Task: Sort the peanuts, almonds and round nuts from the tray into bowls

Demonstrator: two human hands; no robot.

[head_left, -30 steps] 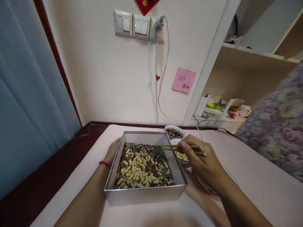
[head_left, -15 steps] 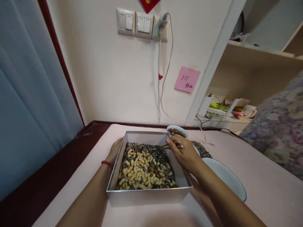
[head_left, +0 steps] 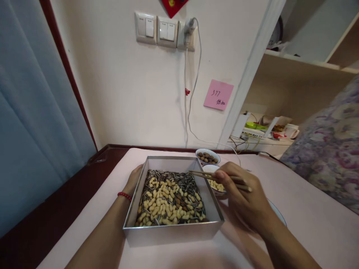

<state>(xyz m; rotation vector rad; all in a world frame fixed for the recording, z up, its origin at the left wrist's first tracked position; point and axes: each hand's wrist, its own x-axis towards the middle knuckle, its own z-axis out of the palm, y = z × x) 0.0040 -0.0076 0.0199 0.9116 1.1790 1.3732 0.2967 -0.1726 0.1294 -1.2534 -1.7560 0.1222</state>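
A silver-rimmed square box (head_left: 174, 233) stands in front of me with peanuts (head_left: 165, 198), striped sunflower seeds (head_left: 179, 179) and some brown almond-like nuts (head_left: 179, 201) inside. My left hand (head_left: 135, 177) holds the box's left wall from outside, its fingers largely hidden behind it. Pinched in my right hand (head_left: 244, 196) is a pair of wooden chopsticks (head_left: 207, 175). Their tips hang over the box's right side, and I make out nothing between them. Just beyond that hand sits a white bowl (head_left: 211, 169) holding peanuts, partly covered by the hand and chopsticks.
Behind it, a small bowl (head_left: 198, 154) holds round brown nuts. The rim of a larger white dish (head_left: 277, 212) shows past my right forearm. A white cable (head_left: 213, 142) runs down the wall onto the pink-covered table (head_left: 303, 209). Floral fabric (head_left: 333, 149) hangs at right.
My right hand has drawn back to the right with the chopsticks, uncovering the bowl of peanuts and hiding the seed pile and much of the dish. My left hand stays at the box.
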